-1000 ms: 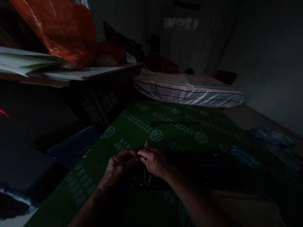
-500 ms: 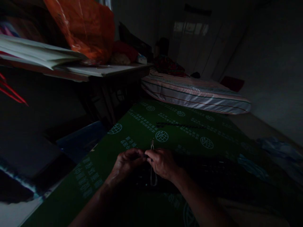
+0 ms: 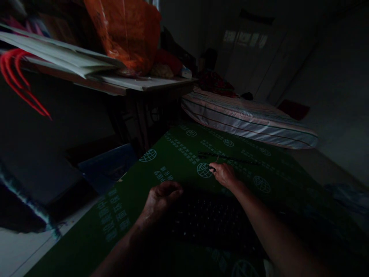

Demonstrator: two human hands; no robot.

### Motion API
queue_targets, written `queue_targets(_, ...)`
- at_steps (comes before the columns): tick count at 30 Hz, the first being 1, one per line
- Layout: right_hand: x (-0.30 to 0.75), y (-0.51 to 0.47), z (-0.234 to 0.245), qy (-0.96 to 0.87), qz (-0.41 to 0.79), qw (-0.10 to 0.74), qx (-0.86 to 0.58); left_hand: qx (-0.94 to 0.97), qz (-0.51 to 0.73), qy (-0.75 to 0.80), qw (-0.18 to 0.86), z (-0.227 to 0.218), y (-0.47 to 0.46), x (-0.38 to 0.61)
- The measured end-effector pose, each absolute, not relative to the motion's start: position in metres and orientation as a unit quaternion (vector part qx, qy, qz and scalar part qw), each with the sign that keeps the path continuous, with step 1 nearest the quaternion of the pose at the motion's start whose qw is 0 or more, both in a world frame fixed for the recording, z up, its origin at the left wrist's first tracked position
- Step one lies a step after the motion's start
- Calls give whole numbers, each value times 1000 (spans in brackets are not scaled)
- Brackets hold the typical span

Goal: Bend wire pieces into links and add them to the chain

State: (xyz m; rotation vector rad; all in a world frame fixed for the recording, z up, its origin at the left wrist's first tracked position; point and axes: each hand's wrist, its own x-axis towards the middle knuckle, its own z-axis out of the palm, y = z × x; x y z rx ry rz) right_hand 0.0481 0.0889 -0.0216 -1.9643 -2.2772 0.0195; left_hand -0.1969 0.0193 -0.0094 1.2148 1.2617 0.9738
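The room is very dark. My left hand [image 3: 161, 199] rests with its fingers curled at the near edge of a dark beaded or studded piece [image 3: 210, 219] lying on a green printed sheet [image 3: 178, 154]; I cannot see anything in it. My right hand [image 3: 223, 174] is stretched forward over the sheet, fingers pinched on a small thin thing I cannot make out. Just beyond it a long dark strand [image 3: 230, 157] lies across the sheet.
A low table [image 3: 138, 82] at the left carries papers, an orange plastic bag [image 3: 127, 30] and red straps. A striped mattress [image 3: 248, 121] lies behind the sheet. A blue object [image 3: 106, 165] sits at the sheet's left edge, with pale cloth at the far right.
My right hand left the left hand and reached forward to the dark strand. The thin metal tool held upright between both hands is no longer visible. The view shifted left.
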Motion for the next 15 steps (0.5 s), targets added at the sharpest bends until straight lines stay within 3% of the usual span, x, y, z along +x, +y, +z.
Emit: queue_targets(15, 58, 140, -40, -727, 7, 69, -683, 512, 392, 553, 527, -9, 21, -196)
